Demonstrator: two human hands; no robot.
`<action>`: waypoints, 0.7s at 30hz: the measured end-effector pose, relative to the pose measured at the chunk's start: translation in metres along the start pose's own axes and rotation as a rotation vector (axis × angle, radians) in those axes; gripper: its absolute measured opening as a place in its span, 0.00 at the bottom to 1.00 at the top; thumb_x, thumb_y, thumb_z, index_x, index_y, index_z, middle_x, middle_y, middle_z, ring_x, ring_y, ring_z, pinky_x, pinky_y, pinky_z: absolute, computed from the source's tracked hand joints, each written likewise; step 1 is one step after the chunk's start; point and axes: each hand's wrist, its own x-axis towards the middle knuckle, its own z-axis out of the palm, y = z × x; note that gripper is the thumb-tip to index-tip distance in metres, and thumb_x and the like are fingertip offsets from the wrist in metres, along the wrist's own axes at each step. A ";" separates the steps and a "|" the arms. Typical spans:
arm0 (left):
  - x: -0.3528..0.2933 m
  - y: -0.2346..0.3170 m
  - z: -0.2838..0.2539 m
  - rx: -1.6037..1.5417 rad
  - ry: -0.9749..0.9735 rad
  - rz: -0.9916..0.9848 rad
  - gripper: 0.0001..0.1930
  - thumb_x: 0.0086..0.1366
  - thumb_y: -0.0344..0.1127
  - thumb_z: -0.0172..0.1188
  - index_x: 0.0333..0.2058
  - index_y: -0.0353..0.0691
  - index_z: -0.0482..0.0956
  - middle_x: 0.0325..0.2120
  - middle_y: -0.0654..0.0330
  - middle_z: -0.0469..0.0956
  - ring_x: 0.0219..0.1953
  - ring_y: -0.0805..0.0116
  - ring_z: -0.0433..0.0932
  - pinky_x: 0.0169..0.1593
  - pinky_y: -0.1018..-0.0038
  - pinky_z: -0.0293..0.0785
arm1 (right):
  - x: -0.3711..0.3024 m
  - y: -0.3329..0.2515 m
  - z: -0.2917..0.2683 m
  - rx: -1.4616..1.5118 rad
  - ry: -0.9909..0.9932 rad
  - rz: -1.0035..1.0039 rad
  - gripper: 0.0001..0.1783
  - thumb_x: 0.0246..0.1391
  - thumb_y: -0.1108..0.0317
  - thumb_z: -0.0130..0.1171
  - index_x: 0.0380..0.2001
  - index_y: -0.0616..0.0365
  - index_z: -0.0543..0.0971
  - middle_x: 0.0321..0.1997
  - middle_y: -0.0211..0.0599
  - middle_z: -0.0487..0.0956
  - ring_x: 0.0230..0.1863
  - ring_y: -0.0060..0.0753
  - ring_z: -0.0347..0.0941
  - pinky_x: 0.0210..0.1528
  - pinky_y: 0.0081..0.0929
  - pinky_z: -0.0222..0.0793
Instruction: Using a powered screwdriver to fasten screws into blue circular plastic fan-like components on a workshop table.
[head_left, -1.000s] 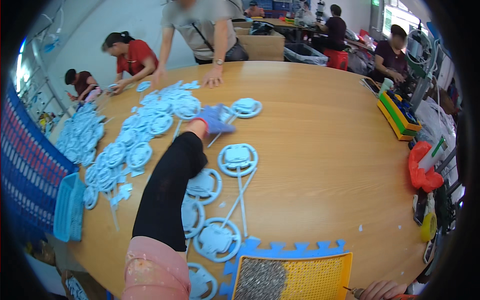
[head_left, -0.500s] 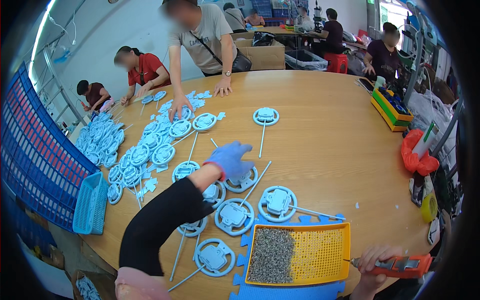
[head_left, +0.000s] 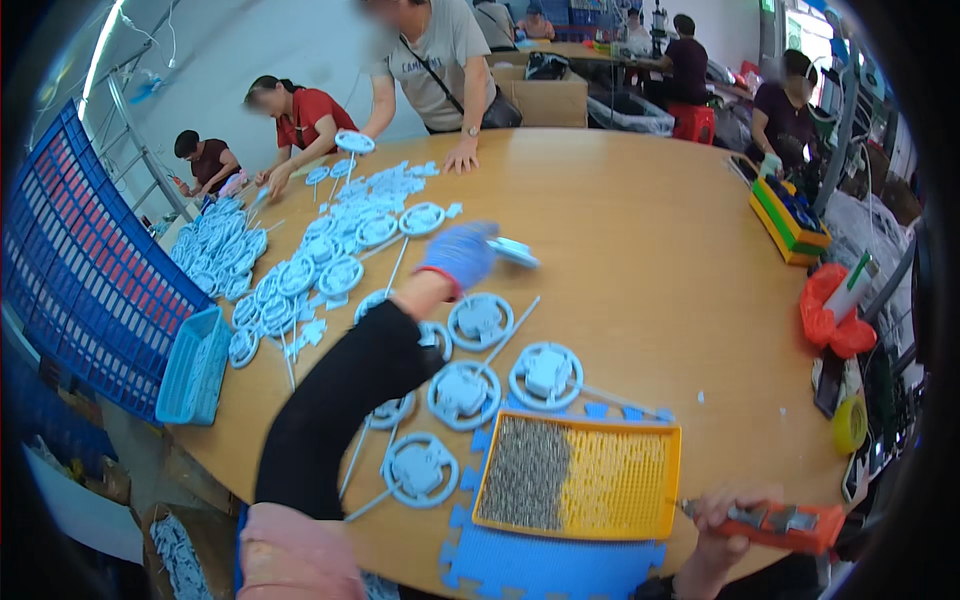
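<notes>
My left hand [head_left: 458,255], in a blue glove, reaches out over the middle of the table. Its fingers are closed on a tilted light-blue plastic steering-wheel part [head_left: 515,252], raised at one side and slightly blurred. My right hand [head_left: 735,512] is wrapped round an orange electric screwdriver [head_left: 790,526] at the lower right, its bit pointing left at a yellow tray [head_left: 625,480]. Many small metal screws [head_left: 522,470] fill the tray's left part. Closer to me, several wheel parts lie with their sticks, among them one wheel part [head_left: 546,376] just beyond the tray.
Beneath the tray is a blue foam mat [head_left: 550,565]. A heap of wheel parts [head_left: 215,250] covers the table's left side, near a light-blue basket [head_left: 193,372]. Co-workers stand or sit around the far edge. Yellow and green bins [head_left: 790,225] and a red bag [head_left: 835,305] line the right.
My left hand has reached farther out and taken hold of the lone wheel part, tilting it up. The co-worker opposite has lifted another wheel part. My view has shifted a little.
</notes>
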 end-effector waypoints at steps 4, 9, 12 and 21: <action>-0.116 0.040 -0.092 -0.488 0.269 0.109 0.15 0.60 0.22 0.47 0.44 0.38 0.77 0.32 0.58 0.79 0.34 0.68 0.77 0.39 0.74 0.73 | -0.009 -0.009 -0.019 0.155 -0.098 0.183 0.33 0.40 0.51 0.72 0.43 0.54 0.67 0.26 0.32 0.70 0.27 0.28 0.67 0.24 0.23 0.62; -0.283 0.075 -0.131 -1.018 0.314 -0.221 0.16 0.64 0.23 0.46 0.49 0.37 0.73 0.25 0.60 0.71 0.25 0.72 0.73 0.30 0.76 0.71 | -0.002 0.007 0.014 0.230 -0.218 0.212 0.26 0.48 0.59 0.66 0.45 0.57 0.67 0.24 0.33 0.68 0.23 0.24 0.63 0.22 0.19 0.56; -0.357 0.109 -0.107 -1.332 0.339 -0.182 0.16 0.65 0.26 0.47 0.51 0.41 0.72 0.26 0.58 0.72 0.27 0.64 0.74 0.33 0.68 0.74 | 0.003 0.008 0.021 0.164 -0.180 0.216 0.20 0.50 0.70 0.60 0.44 0.61 0.65 0.23 0.33 0.69 0.20 0.23 0.67 0.22 0.16 0.60; -0.480 0.131 -0.038 -0.963 0.314 -0.558 0.13 0.60 0.21 0.53 0.44 0.40 0.77 0.28 0.57 0.76 0.28 0.64 0.75 0.33 0.69 0.72 | 0.001 0.032 0.042 0.162 -0.234 0.276 0.16 0.54 0.62 0.61 0.38 0.59 0.69 0.26 0.31 0.72 0.23 0.23 0.69 0.26 0.20 0.66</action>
